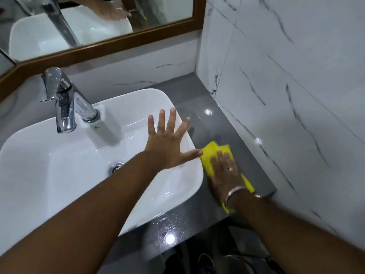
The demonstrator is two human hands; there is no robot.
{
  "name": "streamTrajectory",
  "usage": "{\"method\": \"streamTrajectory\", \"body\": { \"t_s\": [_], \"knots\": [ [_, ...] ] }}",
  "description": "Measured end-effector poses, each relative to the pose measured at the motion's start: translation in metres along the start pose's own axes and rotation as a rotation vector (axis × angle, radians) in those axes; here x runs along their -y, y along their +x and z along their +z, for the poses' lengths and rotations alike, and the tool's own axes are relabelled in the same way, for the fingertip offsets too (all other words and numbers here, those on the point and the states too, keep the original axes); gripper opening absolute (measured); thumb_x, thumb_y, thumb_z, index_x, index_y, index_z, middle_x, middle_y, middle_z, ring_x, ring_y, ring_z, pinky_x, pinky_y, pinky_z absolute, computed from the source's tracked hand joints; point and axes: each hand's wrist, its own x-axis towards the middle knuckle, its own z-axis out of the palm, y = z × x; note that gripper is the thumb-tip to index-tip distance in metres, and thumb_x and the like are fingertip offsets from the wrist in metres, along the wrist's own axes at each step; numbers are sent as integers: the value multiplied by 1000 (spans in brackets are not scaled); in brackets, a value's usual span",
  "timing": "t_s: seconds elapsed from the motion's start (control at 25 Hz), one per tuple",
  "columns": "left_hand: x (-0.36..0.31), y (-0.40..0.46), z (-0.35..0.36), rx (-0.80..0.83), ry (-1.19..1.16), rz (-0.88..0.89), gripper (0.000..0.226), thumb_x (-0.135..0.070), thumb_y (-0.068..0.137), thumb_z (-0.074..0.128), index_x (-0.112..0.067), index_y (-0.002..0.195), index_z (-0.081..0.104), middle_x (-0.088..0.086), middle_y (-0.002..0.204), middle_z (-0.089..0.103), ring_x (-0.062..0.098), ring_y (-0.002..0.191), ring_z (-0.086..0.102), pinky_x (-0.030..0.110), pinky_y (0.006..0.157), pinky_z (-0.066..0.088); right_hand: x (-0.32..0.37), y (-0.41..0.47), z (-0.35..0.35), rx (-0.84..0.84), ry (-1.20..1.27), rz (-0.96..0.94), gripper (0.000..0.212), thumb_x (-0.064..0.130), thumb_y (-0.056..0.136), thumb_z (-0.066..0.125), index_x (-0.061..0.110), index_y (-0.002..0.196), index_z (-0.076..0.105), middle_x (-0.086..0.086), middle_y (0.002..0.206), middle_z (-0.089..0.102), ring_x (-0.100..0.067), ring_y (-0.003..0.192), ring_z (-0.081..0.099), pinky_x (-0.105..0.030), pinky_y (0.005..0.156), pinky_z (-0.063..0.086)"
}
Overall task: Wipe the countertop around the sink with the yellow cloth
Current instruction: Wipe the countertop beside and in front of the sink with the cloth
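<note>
The right hand lies flat, fingers together and extended, pressing the yellow cloth down onto the grey countertop; nothing is gripped, the palm simply pins the cloth. A ring shows on one finger and a metal bangle circles the wrist. The cloth is crumpled into a long strip under the hand: one end sticks out beyond the fingertips, the other emerges behind the wrist toward the counter's front edge, so its long axis runs from far-left to near-right, roughly along the forearm. It lies just beside the sink's right rim.

The left hand is open with all five fingers spread wide, holding nothing, held over the right side of the sink; whether it touches the rim cannot be told. Its thumb tip nearly meets the cloth's far end.

The single white basin holds only scattered water droplets and one chrome drain. One chrome faucet stands at its back left. Beyond it hangs one wood-framed mirror. Right of the right hand rises the marbled wall tile.
</note>
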Motion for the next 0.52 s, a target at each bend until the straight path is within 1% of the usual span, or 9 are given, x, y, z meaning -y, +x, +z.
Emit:
{"method": "streamTrajectory", "body": {
  "t_s": [0.08, 0.12, 0.2, 0.24, 0.28, 0.32, 0.4, 0.44, 0.52],
  "knots": [
    [-12, -39, 5, -15, -58, -58, 96, -86, 77, 8, -28, 153, 19, 17, 162, 6, 46, 146, 1, 67, 112, -2, 3, -57, 3, 2, 4, -191, 64, 37, 83, 39, 12, 141, 33, -17, 150, 31, -41, 137, 25, -53, 105, 27],
    [-16, -63, 6, 6, -80, -91, 93, -85, 79, 4, -29, 153, 16, 15, 163, 5, 45, 146, 0, 68, 112, 0, -2, -71, -3, 17, 3, -231, 65, 39, 81, 40, 14, 141, 34, -16, 149, 33, -38, 137, 24, -54, 104, 32],
    [-13, -115, 10, 70, -130, -194, 93, -85, 77, -4, -33, 153, 2, 9, 163, -7, 40, 147, -10, 65, 114, -4, -13, -75, -6, 22, -7, -196, 66, 40, 76, 40, 17, 138, 35, -13, 147, 38, -36, 134, 28, -54, 98, 43],
    [-4, -142, 11, 90, -138, -258, 93, -85, 75, -6, -34, 153, -4, 6, 163, -13, 37, 147, -15, 62, 114, -8, -14, -72, -7, 36, 0, -134, 66, 40, 75, 39, 17, 137, 36, -14, 146, 39, -37, 133, 32, -55, 97, 43],
    [9, -163, 10, 85, -132, -301, 93, -85, 75, -5, -34, 152, -8, 5, 162, -16, 34, 147, -17, 60, 113, -10, -13, -68, -10, 65, 28, -50, 66, 40, 75, 38, 17, 137, 37, -15, 146, 40, -39, 132, 35, -54, 100, 41],
    [24, -184, 9, 79, -113, -335, 93, -86, 75, -3, -35, 152, -8, 4, 162, -17, 33, 147, -17, 60, 113, -10, -6, -66, -11, 84, 58, 23, 66, 40, 76, 37, 16, 137, 37, -17, 146, 40, -41, 131, 37, -53, 103, 34],
    [60, -222, 7, 88, -75, -401, 95, -87, 75, 4, -34, 153, -2, 5, 163, -9, 33, 148, -9, 61, 113, -9, 19, -71, -9, 83, 110, 113, 67, 41, 77, 35, 13, 138, 37, -21, 146, 38, -44, 132, 34, -50, 104, 20],
    [80, -239, 6, 98, -54, -433, 95, -88, 75, 6, -33, 154, 1, 6, 163, -5, 33, 148, -7, 61, 113, -9, 36, -77, -7, 87, 129, 123, 69, 42, 77, 35, 11, 138, 37, -22, 147, 36, -44, 132, 32, -50, 104, 17],
    [116, -271, 4, 128, -12, -441, 94, -86, 77, 9, -32, 154, 2, 6, 163, -2, 31, 149, -7, 61, 113, -11, 64, -88, -4, 120, 131, 36, 74, 47, 76, 35, 9, 140, 35, -21, 148, 33, -45, 134, 30, -50, 105, 14]
  ]
}}
